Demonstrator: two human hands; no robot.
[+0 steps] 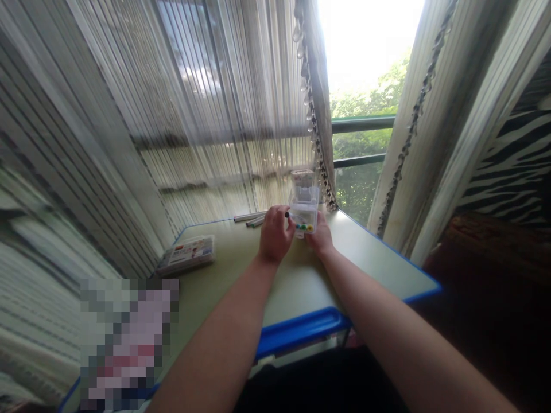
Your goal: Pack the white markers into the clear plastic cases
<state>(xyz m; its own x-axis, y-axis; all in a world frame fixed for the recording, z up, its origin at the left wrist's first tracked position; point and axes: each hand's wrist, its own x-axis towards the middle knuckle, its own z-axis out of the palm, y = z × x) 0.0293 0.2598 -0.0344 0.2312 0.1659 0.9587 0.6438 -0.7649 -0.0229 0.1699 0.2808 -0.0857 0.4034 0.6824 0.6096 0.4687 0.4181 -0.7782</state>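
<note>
A small clear plastic box (pixel 304 207) with its lid raised stands on the pale green table (pixel 301 275) near the window. Coloured marker tips show through its front wall. My left hand (pixel 274 232) is closed on a dark-tipped marker (pixel 287 215) held at the box's left side. My right hand (pixel 319 236) is mostly hidden behind the box and seems to hold its lower right side. Its fingers do not show.
A few loose markers (pixel 252 218) lie on the table behind my left hand. A flat clear case (pixel 188 253) with a printed label lies at the left. The table has a blue rim (pixel 301 330). Sheer curtains hang behind it, and a zebra-patterned fabric (pixel 516 155) at right.
</note>
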